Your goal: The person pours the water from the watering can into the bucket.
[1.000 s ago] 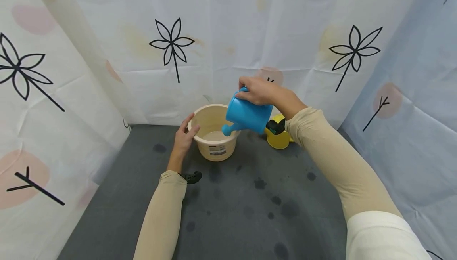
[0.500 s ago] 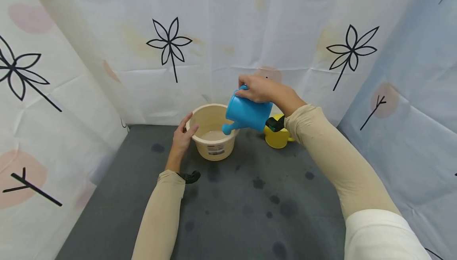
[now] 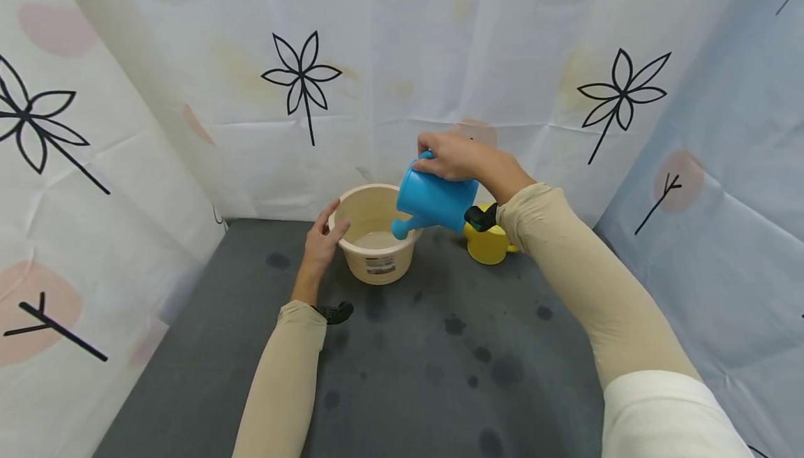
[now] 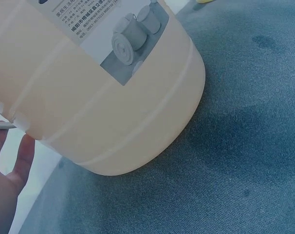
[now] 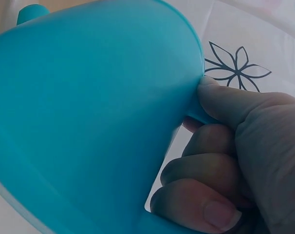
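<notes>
My left hand (image 3: 320, 241) grips the left rim of a cream plastic basin (image 3: 356, 257), thumb over the edge. The basin, which carries a printed label, fills much of the left wrist view, with the fingers (image 4: 25, 158) at its left edge. A blue watering can (image 3: 437, 198) hangs tipped over the basin's right side, its round spout head low over the rim. Its handle is held by my right hand (image 3: 455, 156), up near the back wall. Curled fingers (image 5: 201, 170) wrap the handle in the right wrist view, thumb against the can's edge. No water stream shows.
A yellow container (image 3: 488, 247) with a small handle stands right of the basin, partly hidden behind the can and right wrist. Dark wet spots mark the grey table (image 3: 402, 388). White printed cloth (image 3: 389, 95) encloses the back and sides.
Both hands keep their holds, with the can staying tipped over the basin. Only the head view shifts slightly.
</notes>
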Demonstrator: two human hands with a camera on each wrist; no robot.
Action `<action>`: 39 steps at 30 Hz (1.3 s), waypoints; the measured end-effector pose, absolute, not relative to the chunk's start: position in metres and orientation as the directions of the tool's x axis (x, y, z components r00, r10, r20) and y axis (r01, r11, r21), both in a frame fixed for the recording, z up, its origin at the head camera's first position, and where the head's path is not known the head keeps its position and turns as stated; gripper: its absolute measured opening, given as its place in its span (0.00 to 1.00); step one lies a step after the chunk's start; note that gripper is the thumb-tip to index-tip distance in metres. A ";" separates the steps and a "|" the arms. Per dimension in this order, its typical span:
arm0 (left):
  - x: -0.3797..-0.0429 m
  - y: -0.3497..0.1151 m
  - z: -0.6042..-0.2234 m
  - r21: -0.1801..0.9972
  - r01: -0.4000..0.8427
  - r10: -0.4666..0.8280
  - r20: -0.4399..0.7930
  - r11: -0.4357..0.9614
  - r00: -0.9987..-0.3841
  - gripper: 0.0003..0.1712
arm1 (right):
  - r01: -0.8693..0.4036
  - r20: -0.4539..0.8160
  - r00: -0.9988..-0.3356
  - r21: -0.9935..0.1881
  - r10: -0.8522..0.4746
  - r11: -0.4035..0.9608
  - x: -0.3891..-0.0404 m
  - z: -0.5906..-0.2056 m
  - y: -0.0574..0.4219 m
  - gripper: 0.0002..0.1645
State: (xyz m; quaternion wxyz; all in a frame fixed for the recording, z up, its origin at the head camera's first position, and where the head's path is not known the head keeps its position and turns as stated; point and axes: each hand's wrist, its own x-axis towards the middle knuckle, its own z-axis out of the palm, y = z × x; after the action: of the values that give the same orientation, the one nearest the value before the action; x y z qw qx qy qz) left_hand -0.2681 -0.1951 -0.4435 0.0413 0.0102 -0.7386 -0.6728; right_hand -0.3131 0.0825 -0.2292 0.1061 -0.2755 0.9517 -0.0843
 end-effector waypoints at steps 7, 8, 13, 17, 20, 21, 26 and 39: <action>-0.269 -0.195 -0.444 0.995 0.052 -0.078 0.059 0.084 -0.995 0.36 | -0.513 -0.161 -0.821 -0.215 -0.548 0.831 -0.315 -0.228 0.077 0.23; -0.269 -0.195 -0.444 0.995 0.051 -0.078 0.057 0.083 -0.995 0.36 | -0.512 -0.165 -0.820 -0.216 -0.548 0.831 -0.316 -0.228 0.077 0.23; -0.268 -0.194 -0.445 0.996 0.043 -0.071 0.049 0.084 -0.996 0.36 | -0.507 -0.181 -0.817 -0.226 -0.547 0.832 -0.318 -0.229 0.073 0.24; -0.268 -0.195 -0.445 0.996 0.049 -0.069 0.054 0.079 -0.996 0.36 | -0.502 -0.190 -0.817 -0.229 -0.544 0.834 -0.318 -0.228 0.071 0.24; -0.268 -0.195 -0.445 0.995 0.050 -0.069 0.056 0.083 -0.996 0.37 | -0.509 -0.194 -0.812 -0.227 -0.550 0.831 -0.316 -0.226 0.068 0.24; -0.268 -0.195 -0.444 0.995 0.050 -0.069 0.056 0.087 -0.996 0.36 | -0.512 -0.195 -0.810 -0.226 -0.553 0.829 -0.316 -0.225 0.066 0.24; -0.268 -0.195 -0.444 0.995 0.046 -0.073 0.053 0.092 -0.996 0.36 | -0.524 -0.202 -0.801 -0.218 -0.563 0.823 -0.316 -0.224 0.060 0.24; -0.267 -0.195 -0.448 0.993 0.075 -0.064 0.081 0.088 -0.995 0.37 | -0.519 -0.236 -0.796 -0.207 -0.557 0.829 -0.318 -0.223 0.055 0.24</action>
State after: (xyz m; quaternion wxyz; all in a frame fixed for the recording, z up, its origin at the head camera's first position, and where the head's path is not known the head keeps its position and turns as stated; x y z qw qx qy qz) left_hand -0.2673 -0.1949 -0.4476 0.0515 -0.0038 -0.7357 -0.6753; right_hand -0.3179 0.0547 -0.2227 0.1445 -0.2846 0.9454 -0.0660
